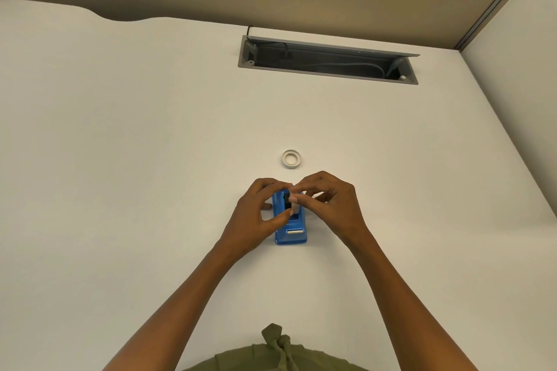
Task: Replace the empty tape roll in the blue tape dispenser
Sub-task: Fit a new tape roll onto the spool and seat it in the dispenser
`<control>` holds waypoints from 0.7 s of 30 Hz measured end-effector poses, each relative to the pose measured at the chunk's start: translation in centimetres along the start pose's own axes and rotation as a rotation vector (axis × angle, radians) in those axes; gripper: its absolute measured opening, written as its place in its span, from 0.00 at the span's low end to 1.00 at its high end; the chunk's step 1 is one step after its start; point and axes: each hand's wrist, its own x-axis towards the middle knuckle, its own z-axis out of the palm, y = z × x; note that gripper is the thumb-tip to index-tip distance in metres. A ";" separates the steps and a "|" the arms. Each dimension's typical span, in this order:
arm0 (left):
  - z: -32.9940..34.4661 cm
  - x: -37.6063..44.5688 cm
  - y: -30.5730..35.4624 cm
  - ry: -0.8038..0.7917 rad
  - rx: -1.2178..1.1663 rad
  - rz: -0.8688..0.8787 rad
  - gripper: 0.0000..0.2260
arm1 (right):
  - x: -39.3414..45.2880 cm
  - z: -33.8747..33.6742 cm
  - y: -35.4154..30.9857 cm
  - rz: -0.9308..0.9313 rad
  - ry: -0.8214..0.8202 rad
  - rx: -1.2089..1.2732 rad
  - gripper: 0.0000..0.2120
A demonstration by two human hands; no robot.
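Note:
The blue tape dispenser [291, 233] stands on the white desk [150, 159], its metal cutter pointing toward me. My left hand [259, 217] grips the dispenser's left side, thumb on its top edge. My right hand [325, 202] pinches the black spindle with a roll [287, 200] at the dispenser's slot; how full that roll is I cannot tell. A small white tape roll [291, 159] lies flat on the desk just beyond the hands, apart from them.
An open grey cable tray [328, 60] with black cords is sunk into the desk at the back. A beige partition wall runs behind the desk and along the right. My green garment shows at the bottom edge.

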 end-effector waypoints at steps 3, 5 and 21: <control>0.0 0.0 0.0 0.006 0.003 -0.002 0.18 | 0.0 -0.1 0.0 -0.005 -0.011 -0.014 0.07; 0.0 0.0 0.1 0.003 0.002 -0.001 0.19 | 0.0 0.0 0.0 -0.007 0.004 -0.018 0.06; 0.0 0.0 0.1 0.003 -0.009 -0.014 0.18 | 0.1 0.0 -1.1 -0.135 -0.003 -0.216 0.05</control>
